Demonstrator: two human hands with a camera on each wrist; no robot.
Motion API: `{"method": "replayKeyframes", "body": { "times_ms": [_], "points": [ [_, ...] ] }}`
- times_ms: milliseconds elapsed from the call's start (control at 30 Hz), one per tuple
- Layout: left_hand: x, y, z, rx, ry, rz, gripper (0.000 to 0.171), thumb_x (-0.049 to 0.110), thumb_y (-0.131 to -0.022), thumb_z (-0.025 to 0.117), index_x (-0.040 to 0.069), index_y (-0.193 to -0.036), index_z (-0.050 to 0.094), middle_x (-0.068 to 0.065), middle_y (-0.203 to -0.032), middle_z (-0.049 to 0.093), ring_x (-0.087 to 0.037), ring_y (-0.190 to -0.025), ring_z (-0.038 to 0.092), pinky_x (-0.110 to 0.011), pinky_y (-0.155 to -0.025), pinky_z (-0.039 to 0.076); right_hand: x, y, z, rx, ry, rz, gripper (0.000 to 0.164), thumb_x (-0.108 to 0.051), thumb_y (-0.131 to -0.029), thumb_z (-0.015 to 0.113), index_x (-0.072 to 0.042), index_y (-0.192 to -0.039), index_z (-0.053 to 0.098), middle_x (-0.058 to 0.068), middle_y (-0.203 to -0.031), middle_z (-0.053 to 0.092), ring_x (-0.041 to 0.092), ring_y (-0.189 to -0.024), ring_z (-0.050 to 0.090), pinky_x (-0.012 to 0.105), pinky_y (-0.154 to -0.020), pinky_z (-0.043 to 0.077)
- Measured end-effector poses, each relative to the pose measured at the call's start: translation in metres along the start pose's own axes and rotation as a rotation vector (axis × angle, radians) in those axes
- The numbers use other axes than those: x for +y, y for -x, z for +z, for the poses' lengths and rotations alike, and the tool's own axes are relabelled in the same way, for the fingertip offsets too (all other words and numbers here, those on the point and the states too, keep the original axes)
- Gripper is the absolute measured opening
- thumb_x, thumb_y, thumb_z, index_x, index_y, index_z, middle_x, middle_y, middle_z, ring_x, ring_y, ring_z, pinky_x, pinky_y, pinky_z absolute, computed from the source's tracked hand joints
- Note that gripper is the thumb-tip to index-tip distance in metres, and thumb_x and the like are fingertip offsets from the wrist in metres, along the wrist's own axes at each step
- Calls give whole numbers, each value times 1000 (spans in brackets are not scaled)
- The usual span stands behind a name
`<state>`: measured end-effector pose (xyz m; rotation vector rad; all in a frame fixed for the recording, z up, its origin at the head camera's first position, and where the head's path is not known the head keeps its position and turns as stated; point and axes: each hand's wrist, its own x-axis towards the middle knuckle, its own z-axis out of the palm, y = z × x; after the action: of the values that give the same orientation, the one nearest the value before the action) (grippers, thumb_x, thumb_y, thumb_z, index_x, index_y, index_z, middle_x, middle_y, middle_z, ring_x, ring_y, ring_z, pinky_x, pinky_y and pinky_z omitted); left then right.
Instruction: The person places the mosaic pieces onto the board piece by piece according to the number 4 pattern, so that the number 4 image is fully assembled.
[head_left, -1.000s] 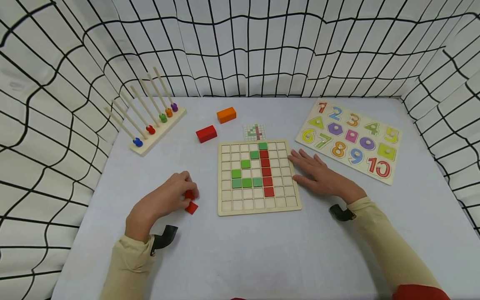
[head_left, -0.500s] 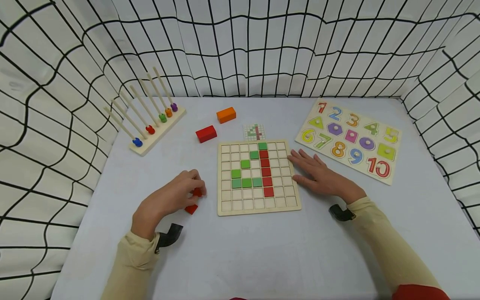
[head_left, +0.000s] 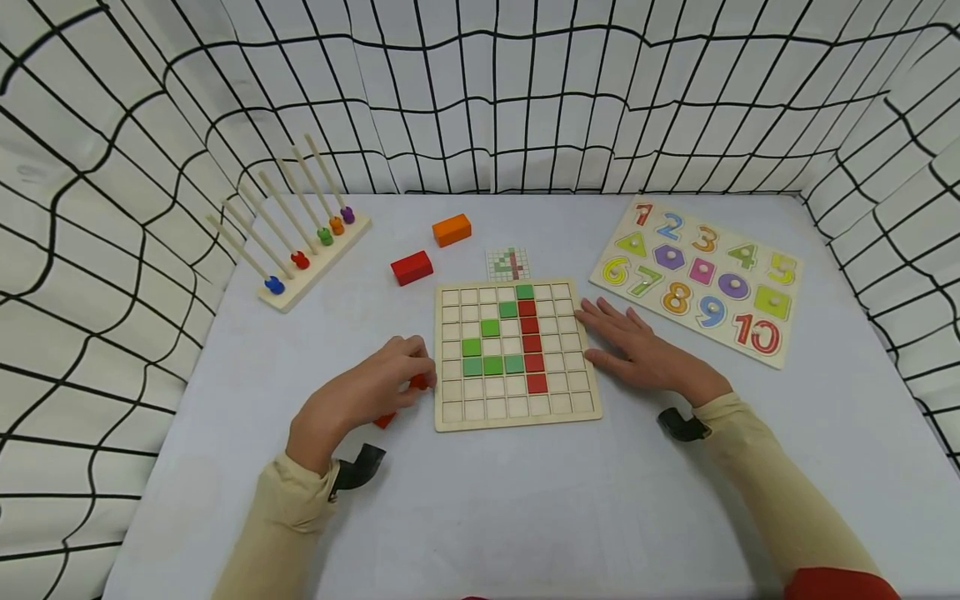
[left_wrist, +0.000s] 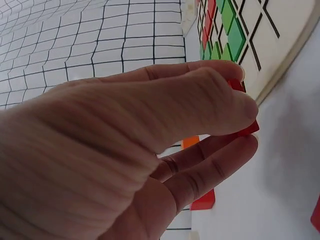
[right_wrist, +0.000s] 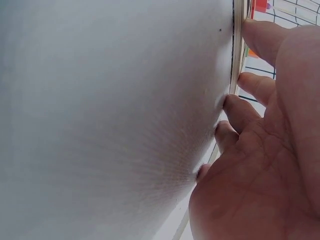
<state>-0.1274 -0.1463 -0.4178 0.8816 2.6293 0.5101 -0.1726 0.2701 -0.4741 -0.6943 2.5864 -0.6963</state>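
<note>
My left hand [head_left: 375,385] pinches a small red tile [left_wrist: 248,129] between thumb and fingers, just beside the left edge of the wooden grid board [head_left: 453,412]. Green tiles [head_left: 492,366] and a column of red tiles [head_left: 532,343] lie in the board's squares. Another red tile [head_left: 384,420] lies on the table, partly covered by the left hand. My right hand [head_left: 637,354] rests with fingers spread, its fingertips touching the board's right edge. In the right wrist view, the thumb and fingers [right_wrist: 257,37] meet the edge of the board.
A small pattern card [head_left: 507,264] lies behind the board. Further left are a red block [head_left: 412,267] and an orange block [head_left: 452,230]. A peg stand [head_left: 322,262] with coloured beads is at the back left, a number puzzle [head_left: 693,321] at the right. Black netting [head_left: 487,108] surrounds the table.
My left hand has lifted the red tile away from the other loose one and carried it right, up to the board's left edge. The right hand stays put.
</note>
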Motion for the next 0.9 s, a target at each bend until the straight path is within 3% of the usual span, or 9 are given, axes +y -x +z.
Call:
{"method": "replayKeyframes", "body": {
  "times_ms": [333, 533, 900],
  "points": [
    [16, -15, 7, 0, 21, 103, 14, 1, -92, 79, 13, -101, 75, -4, -108, 64, -20, -104, 54, -27, -84, 56, 2, -1, 1, 2, -11, -2, 73, -41, -110, 58, -22, -172, 25, 6, -182, 14, 34, -170, 4, 64, -134, 0],
    [27, -22, 9, 2, 33, 119, 15, 3, -92, 81, 10, -106, 80, -6, -109, 64, -20, -106, 54, -28, -86, 55, 1, 0, 1, 1, -10, -2, 73, -40, -110, 58, -22, -172, 24, 7, -182, 14, 34, -170, 4, 64, -134, 0],
    [50, -43, 27, 60, 13, 226, 15, 2, -96, 76, 10, -107, 81, -8, -108, 67, -21, -104, 55, -26, -87, 55, 1, 0, 0, 0, -14, -4, 73, -40, -110, 58, -21, -172, 25, 6, -182, 14, 34, -170, 4, 64, -134, 0]
  ]
}}
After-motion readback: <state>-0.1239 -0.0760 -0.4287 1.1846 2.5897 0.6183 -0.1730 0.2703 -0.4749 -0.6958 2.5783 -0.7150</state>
